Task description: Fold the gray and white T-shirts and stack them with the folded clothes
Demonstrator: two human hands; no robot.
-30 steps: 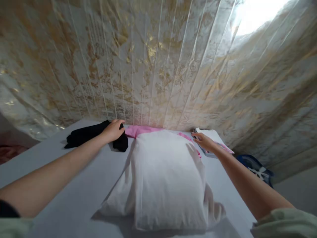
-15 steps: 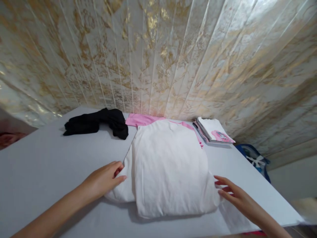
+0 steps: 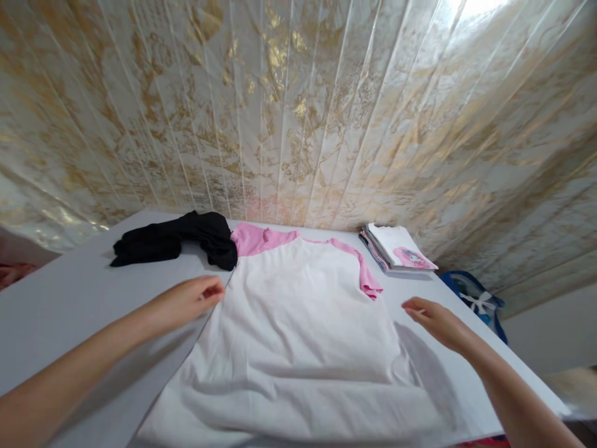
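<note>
A white T-shirt (image 3: 308, 323) with pink sleeves lies spread over the table, its neck at the far side and its lower part rumpled towards me. My left hand (image 3: 198, 297) hovers by the shirt's left edge, fingers curled in, with no cloth visibly pulled up into it. On the other side, my right hand (image 3: 433, 317) is above the table, apart from the shirt. Its thumb and fingertips are drawn together and nothing shows between them. The left pink sleeve (image 3: 261, 240) touches a black garment (image 3: 186, 235).
At the back right sits a stack of folded clothes (image 3: 398, 246), a white piece with a pink print on top. Beyond the table's (image 3: 494, 367) right edge is a blue-trimmed bag (image 3: 476, 302). A gold-patterned curtain (image 3: 289, 124) hangs behind the table.
The shirt's lower part, bunched up over its middle before, now lies opened out towards me. Both hands have moved farther from me, off the cloth, and their fingers have closed in.
</note>
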